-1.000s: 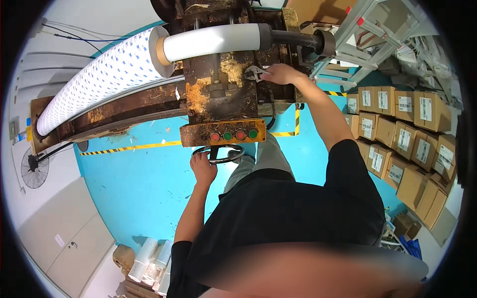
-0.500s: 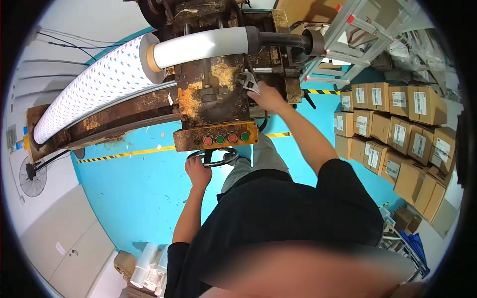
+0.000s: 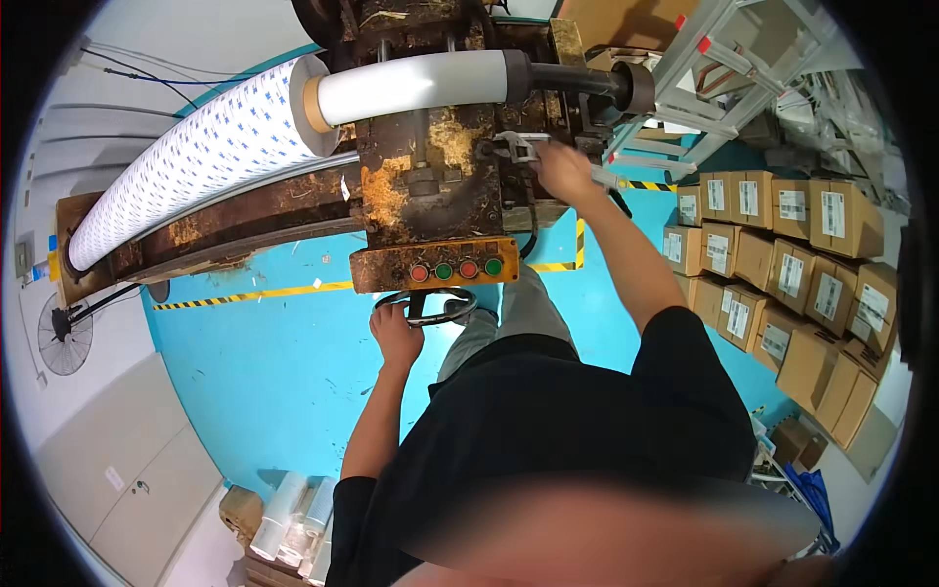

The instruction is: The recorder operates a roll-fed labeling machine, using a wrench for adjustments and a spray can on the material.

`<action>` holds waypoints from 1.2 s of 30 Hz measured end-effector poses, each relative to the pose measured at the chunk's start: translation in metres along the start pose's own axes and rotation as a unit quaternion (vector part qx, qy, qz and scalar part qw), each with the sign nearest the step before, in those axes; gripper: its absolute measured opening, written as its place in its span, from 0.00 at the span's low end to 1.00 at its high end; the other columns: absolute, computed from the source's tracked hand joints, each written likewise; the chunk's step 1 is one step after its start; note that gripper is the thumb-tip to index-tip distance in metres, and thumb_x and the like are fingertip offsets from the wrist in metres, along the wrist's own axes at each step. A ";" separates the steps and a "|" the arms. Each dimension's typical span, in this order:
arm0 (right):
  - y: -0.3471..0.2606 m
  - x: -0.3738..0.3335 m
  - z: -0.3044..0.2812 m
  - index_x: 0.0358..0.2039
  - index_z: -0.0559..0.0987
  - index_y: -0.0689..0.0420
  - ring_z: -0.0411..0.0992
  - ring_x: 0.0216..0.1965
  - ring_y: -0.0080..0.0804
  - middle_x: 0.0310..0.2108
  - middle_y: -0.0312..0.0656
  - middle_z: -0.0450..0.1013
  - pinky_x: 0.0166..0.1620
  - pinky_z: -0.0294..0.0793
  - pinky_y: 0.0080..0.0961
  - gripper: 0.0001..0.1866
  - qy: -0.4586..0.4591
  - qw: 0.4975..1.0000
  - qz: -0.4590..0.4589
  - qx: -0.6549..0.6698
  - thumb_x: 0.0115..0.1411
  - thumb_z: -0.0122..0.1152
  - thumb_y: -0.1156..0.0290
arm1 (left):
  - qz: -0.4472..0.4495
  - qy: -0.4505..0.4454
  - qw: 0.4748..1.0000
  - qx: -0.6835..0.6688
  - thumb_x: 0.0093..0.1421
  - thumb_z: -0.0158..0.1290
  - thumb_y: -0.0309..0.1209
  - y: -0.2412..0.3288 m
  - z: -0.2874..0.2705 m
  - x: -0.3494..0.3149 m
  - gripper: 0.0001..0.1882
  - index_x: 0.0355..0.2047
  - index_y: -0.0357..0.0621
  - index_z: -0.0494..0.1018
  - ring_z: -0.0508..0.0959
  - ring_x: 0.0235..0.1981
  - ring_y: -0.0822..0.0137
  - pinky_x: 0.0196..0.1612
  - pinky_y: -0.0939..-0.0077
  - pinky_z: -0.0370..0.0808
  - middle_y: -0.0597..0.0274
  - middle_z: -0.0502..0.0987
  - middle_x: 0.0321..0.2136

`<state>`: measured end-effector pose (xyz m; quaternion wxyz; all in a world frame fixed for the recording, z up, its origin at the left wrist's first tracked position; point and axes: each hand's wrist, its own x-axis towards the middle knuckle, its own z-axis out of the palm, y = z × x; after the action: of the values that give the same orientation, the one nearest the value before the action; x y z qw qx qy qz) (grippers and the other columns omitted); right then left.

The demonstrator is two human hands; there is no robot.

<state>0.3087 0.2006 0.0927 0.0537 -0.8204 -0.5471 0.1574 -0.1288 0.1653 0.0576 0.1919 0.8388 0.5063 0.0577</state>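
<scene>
My left hand [image 3: 396, 334] is closed around the left side of the rim of a shiny metal handwheel [image 3: 440, 318]. This wheel sits just under the control panel [image 3: 433, 266] of a rusty machine. Farther right, my right hand [image 3: 567, 174], slightly smeared by motion, is closed on a silver wrench-like tool [image 3: 520, 147]. The tool's head meets the right side of the machine block [image 3: 430, 196], and its handle end shows past my fingers. Above the block, a white roll [image 3: 416, 90] is mounted on a dark shaft [image 3: 577, 80].
A large blue-patterned roll [image 3: 215, 147] stretches left along the machine. Stacked cardboard boxes [image 3: 778, 259] and a ladder [image 3: 675, 132] stand at the right. A fan [image 3: 66, 333] is at the far left, and wrapped rolls [image 3: 284, 514] are at the lower left. Striped tape [image 3: 254, 295] marks the blue floor.
My right hand and the silver tool have moved right, and the tool now lies closer to level. My left hand stays on the handwheel. The whole view has shifted slightly.
</scene>
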 end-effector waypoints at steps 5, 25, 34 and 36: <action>0.006 0.025 -0.003 0.43 0.76 0.48 0.71 0.43 0.44 0.36 0.42 0.72 0.42 0.65 0.41 0.15 0.025 0.989 -0.076 -0.124 0.53 0.61 0.66 | -0.003 -0.022 1.000 0.011 0.44 0.55 0.24 0.000 -0.003 -0.001 0.18 0.40 0.43 0.73 0.68 0.46 0.48 0.51 0.54 0.62 0.51 0.72 0.39; 0.003 0.019 -0.004 0.42 0.76 0.54 0.76 0.33 0.47 0.29 0.46 0.77 0.32 0.74 0.45 0.24 -0.070 0.990 -0.105 -0.070 0.57 0.58 0.47 | -0.013 -0.012 1.000 0.000 0.44 0.54 0.24 0.003 -0.003 -0.002 0.18 0.39 0.44 0.73 0.68 0.45 0.49 0.52 0.54 0.61 0.51 0.71 0.39; -0.035 -0.018 0.002 0.37 0.73 0.55 0.75 0.31 0.52 0.26 0.49 0.76 0.30 0.73 0.47 0.22 -0.050 0.996 0.069 0.025 0.59 0.55 0.47 | -0.025 -0.023 0.999 0.015 0.45 0.55 0.24 0.005 -0.004 -0.002 0.18 0.40 0.44 0.73 0.68 0.45 0.48 0.50 0.54 0.62 0.51 0.71 0.40; -0.033 -0.018 0.008 0.37 0.73 0.55 0.75 0.31 0.52 0.27 0.50 0.76 0.31 0.73 0.48 0.22 -0.060 0.996 0.065 0.017 0.59 0.55 0.48 | -0.035 -0.023 0.999 0.003 0.46 0.54 0.25 0.008 -0.004 0.002 0.18 0.41 0.43 0.74 0.67 0.47 0.48 0.52 0.54 0.60 0.50 0.70 0.40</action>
<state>0.2707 0.1962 0.0977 0.0239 -0.8424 -0.4917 0.2191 -0.1219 0.1651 0.0645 0.2028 0.8225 0.5306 0.0297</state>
